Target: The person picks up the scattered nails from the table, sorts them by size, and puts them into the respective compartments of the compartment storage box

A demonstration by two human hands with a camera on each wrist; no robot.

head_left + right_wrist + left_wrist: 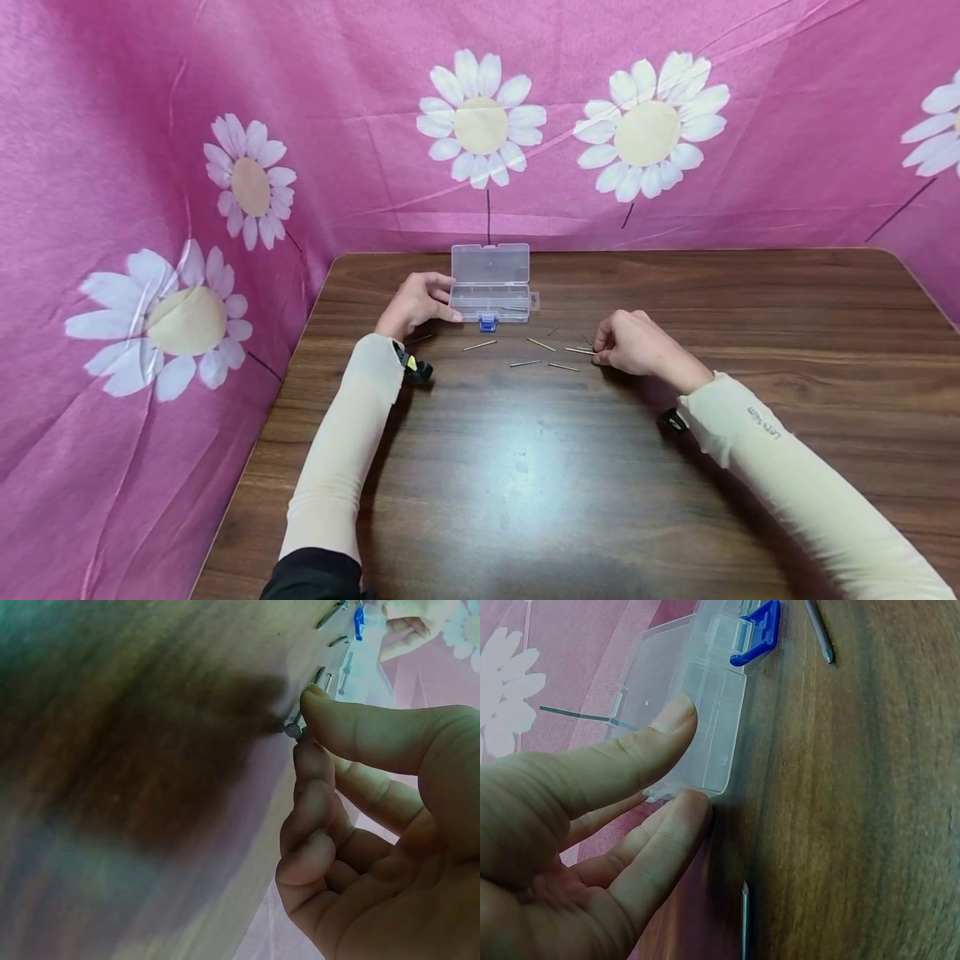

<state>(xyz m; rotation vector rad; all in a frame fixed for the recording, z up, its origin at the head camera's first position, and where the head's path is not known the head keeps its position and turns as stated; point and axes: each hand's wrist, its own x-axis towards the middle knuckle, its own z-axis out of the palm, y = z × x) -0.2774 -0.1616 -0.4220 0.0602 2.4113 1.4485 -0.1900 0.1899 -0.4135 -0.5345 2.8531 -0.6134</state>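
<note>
A clear plastic box (489, 302) with its lid raised stands near the table's back edge, a blue latch (488, 323) at its front. My left hand (417, 305) holds the box by its left end, thumb at the front corner and fingers along the side. To the right, my right hand (633, 343) pinches a nail (577, 351) between thumb and index finger; its round head (293, 730) shows in the right wrist view. Several loose nails (540, 343) lie in front of the box. One nail (514, 309) lies inside the box.
A brown wooden table (517, 517) carries everything. Another nail (745, 922) lies close by the left hand. Pink cloth (360, 75) with white daisies hangs behind the table and along its left side.
</note>
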